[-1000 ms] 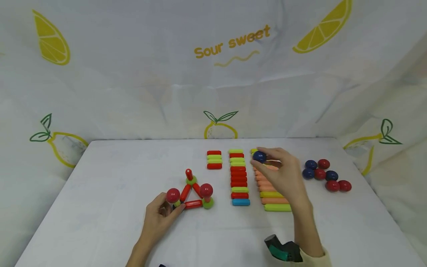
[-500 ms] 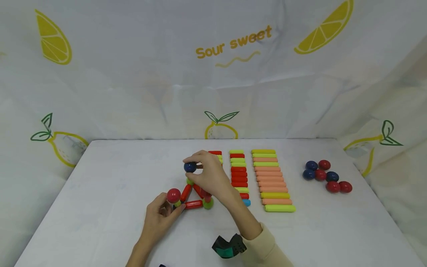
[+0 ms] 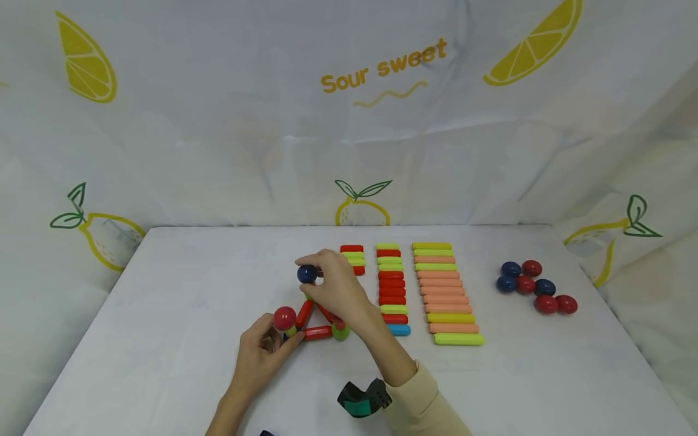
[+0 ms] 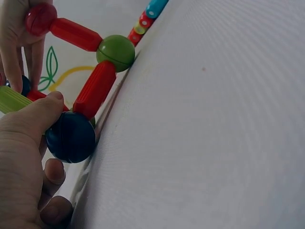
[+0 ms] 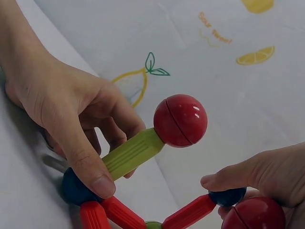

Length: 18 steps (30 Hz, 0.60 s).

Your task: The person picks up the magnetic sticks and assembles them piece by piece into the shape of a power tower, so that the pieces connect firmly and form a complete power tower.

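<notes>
Currently | blue ball (image 3: 307,274) | pinched in right grip (image 3: 337,287) (atop red rod (image 5: 189,212))

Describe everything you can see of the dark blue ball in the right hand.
The dark blue ball is round, smooth and glossy, and looks like plastic. The right hand pinches it between thumb and fingers, raised off the tabletop. In the right wrist view it appears to touch the end of a red rod, whose other end meets a green ball. Fingers cover part of its surface, so any seam there cannot be told.
</notes>
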Tool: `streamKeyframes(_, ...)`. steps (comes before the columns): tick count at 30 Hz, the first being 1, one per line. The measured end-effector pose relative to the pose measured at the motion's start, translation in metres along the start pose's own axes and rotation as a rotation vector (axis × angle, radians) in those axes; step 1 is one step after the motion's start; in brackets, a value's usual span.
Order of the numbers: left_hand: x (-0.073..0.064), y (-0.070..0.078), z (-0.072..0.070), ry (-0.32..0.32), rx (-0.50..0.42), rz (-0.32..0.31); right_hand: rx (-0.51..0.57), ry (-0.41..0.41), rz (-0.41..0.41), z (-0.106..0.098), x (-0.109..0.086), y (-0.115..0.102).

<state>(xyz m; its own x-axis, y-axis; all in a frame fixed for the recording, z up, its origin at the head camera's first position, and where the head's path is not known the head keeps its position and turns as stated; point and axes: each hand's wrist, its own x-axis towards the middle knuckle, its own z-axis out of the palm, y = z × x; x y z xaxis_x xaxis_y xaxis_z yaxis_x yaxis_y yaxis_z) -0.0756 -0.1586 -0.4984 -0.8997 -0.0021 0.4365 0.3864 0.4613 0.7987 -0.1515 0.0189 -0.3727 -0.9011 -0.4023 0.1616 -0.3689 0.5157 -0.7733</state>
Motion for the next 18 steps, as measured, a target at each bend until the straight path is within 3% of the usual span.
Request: streamKeyframes(18,0.0,0.001,0.0016,0.028,0.012,0.028,-0.006,-0.003,0.026,0.0003,-0.0021,0.0019)
